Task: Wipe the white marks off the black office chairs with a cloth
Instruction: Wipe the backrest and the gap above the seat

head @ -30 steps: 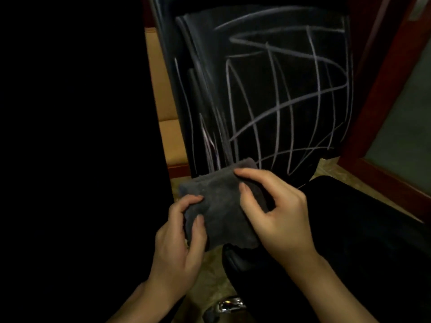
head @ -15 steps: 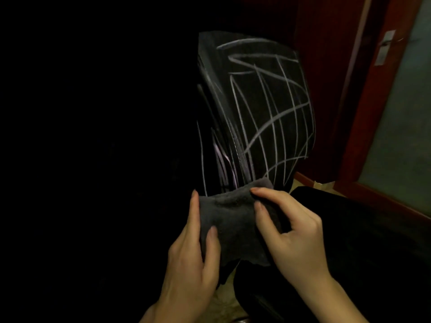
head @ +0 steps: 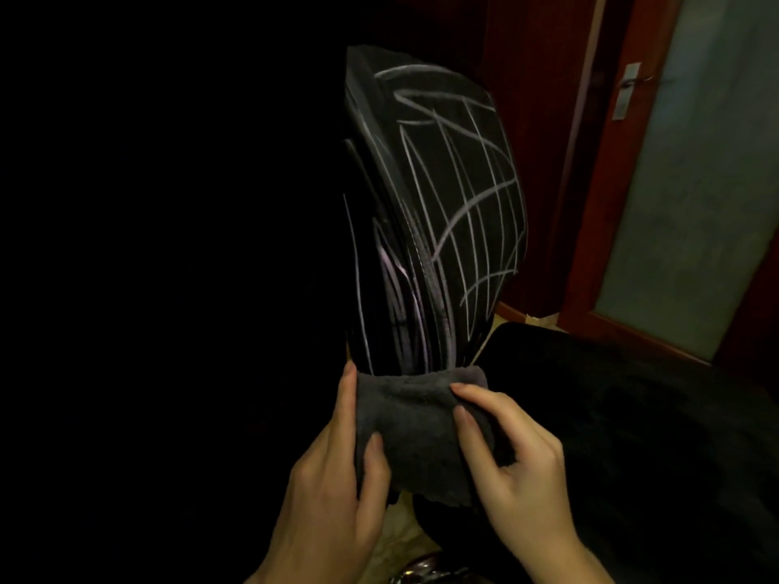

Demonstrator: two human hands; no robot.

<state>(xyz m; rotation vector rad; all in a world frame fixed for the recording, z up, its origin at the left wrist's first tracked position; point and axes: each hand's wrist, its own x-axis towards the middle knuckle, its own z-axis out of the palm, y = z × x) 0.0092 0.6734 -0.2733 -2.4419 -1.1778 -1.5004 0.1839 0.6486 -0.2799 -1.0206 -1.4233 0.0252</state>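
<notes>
- Since a second ago the view has swung right: the chair back (head: 459,212) now shows edge-on and narrower, and a door (head: 691,174) with a handle (head: 628,90) has come into sight on the right.
- Both hands have stayed on the cloth (head: 421,432), held just below the lower end of the chair back.
- Left hand (head: 337,491): thumb laid on the cloth's front, forefinger straight up along its left edge, so the grip pinches the cloth.
- Right hand (head: 514,465): fingers curled, fingertips pressing the cloth's right side, also pinching it.
- Cloth: dark grey, fuzzy, folded, its top edge touching or just in front of the chair back's base; which, I cannot tell.
- White marks (head: 476,204) cross the chair back as curved and straight lines, with more streaks down its left side.
- A black seat (head: 611,415) lies to the right, beside the right hand.
- Room: dim, the left half black; red-brown wood frames the door's frosted pane; a pale floor (head: 531,320) shows by the frame's foot.
</notes>
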